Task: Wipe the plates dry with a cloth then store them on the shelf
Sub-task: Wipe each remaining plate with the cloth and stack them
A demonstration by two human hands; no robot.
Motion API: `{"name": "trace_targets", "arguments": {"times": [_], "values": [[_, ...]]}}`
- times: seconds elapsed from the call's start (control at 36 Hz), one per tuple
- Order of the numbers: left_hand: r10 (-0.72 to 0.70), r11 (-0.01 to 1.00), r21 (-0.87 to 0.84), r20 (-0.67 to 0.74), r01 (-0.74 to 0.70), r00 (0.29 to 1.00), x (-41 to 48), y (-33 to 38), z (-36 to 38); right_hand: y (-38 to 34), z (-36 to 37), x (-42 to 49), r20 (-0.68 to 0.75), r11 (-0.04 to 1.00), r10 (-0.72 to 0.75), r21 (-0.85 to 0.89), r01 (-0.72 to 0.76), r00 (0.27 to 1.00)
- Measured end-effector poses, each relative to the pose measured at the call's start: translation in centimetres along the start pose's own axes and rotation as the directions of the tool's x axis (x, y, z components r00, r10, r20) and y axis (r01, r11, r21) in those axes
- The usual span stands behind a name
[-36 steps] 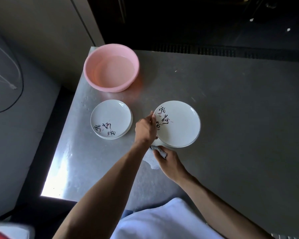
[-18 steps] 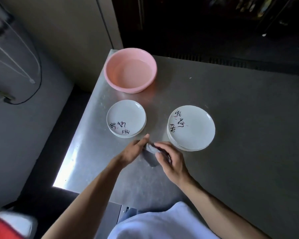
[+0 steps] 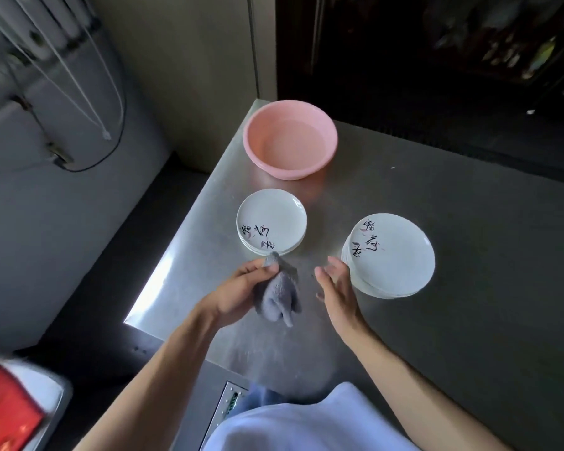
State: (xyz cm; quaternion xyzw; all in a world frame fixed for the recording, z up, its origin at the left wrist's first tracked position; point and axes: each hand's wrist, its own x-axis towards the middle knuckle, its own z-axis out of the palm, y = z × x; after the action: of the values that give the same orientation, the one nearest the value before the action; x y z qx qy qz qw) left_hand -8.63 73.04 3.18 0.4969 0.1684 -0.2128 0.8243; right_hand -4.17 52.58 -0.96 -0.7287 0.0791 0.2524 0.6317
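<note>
Left hand (image 3: 238,294) curled, right hand (image 3: 337,288) loose

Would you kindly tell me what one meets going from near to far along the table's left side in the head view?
Left hand gripping the grey cloth → smaller stack of plates → pink basin.

Fuzzy grey cloth (image 3: 279,296), glossy white plates (image 3: 393,255), brushed metal table (image 3: 437,320), smooth pink plastic basin (image 3: 289,138).
</note>
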Motion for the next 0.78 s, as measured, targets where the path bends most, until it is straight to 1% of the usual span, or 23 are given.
{"name": "trace_targets", "arguments": {"times": [0.03,0.06,0.08,0.11,0.14,0.19,0.25,0.28,0.33,0.39,0.42,0.44,0.5,0.53,0.58,0.61,0.64,0.69,0.72,0.78], "values": [[0.009,0.998,-0.055,-0.005,-0.009,1.0,-0.2,0.2,0.3,0.0,0.2,0.2,0.043,0.981,0.177,0.076,-0.18,0.983],[0.018,0.995,-0.102,-0.005,-0.019,1.0,-0.3,0.3,0.6,-0.1,0.3,0.3,0.128,0.929,0.318,0.158,-0.336,0.939],[0.029,0.989,-0.142,0.002,-0.029,1.0,-0.4,0.3,0.9,-0.2,0.4,0.1,0.234,0.87,0.4,0.206,-0.447,0.886],[0.033,0.986,-0.166,0.006,-0.032,0.999,-0.6,0.3,1.1,-0.3,0.6,-0.1,0.337,0.831,0.422,0.226,-0.508,0.842],[0.037,0.982,-0.185,0.008,-0.035,0.999,-0.6,0.2,1.3,-0.3,0.7,-0.4,0.415,0.812,0.402,0.25,-0.527,0.816],[0.03,0.974,-0.224,0.005,-0.028,1.0,-0.8,-0.2,1.5,-0.3,1.0,-0.7,0.479,0.776,0.335,0.347,-0.526,0.811],[0.018,0.97,-0.244,-0.002,-0.018,1.0,-1.0,-0.6,1.8,-1.0,1.1,-0.7,0.463,0.734,0.298,0.448,-0.511,0.835],[0.02,0.97,-0.243,0.002,-0.019,1.0,-1.0,-0.8,1.8,-1.4,1.1,-0.6,0.467,0.719,0.295,0.466,-0.516,0.834],[0.037,0.97,-0.242,-0.001,-0.036,0.999,-1.0,-1.3,1.7,-2.1,1.0,-0.4,0.501,0.725,0.336,0.402,-0.559,0.797],[0.032,0.963,-0.268,-0.003,-0.031,0.999,-1.0,-1.6,1.5,-2.2,0.9,-0.3,0.522,0.761,0.385,0.287,-0.582,0.761],[0.019,0.958,-0.287,0.0,-0.018,1.0,-1.1,-1.7,1.5,-2.1,0.9,-0.3,0.537,0.774,0.384,0.256,-0.579,0.751],[-0.002,0.953,-0.303,0.0,0.002,1.0,-1.3,-1.7,1.6,-2.2,0.9,-0.4,0.551,0.778,0.362,0.266,-0.569,0.752],[-0.025,0.954,-0.3,0.019,0.029,1.0,-1.5,-1.8,1.8,-2.4,1.1,-0.5,0.524,0.757,0.296,0.381,-0.531,0.798],[-0.026,0.965,-0.26,0.024,0.032,0.999,-1.5,-2.0,1.7,-2.5,1.1,-0.4,0.477,0.74,0.27,0.453,-0.497,0.837],[-0.031,0.993,-0.114,-0.02,0.029,0.999,-1.5,-2.3,1.3,-2.6,1.1,-0.3,0.35,0.757,0.214,0.531,-0.382,0.912],[-0.039,0.999,-0.04,-0.062,0.037,0.997,-1.4,-2.4,1.1,-2.6,1.0,-0.2,0.325,0.775,0.185,0.532,-0.341,0.927],[-0.053,0.998,0.023,-0.123,0.056,0.991,-1.3,-2.5,0.8,-2.6,0.9,-0.2,0.324,0.794,0.153,0.522,-0.311,0.934],[-0.076,0.991,0.086,-0.233,0.098,0.969,-1.0,-2.6,0.3,-2.7,0.6,-0.4,0.333,0.832,0.114,0.484,-0.273,0.936],[-0.077,0.99,0.092,-0.255,0.103,0.964,-0.9,-2.7,0.2,-2.7,0.5,-0.4,0.338,0.844,0.102,0.469,-0.262,0.936],[-0.086,0.993,0.059,-0.242,0.103,0.967,-0.8,-3.1,-0.1,-2.8,0.4,-0.6,0.345,0.859,0.087,0.45,-0.246,0.934]]}}
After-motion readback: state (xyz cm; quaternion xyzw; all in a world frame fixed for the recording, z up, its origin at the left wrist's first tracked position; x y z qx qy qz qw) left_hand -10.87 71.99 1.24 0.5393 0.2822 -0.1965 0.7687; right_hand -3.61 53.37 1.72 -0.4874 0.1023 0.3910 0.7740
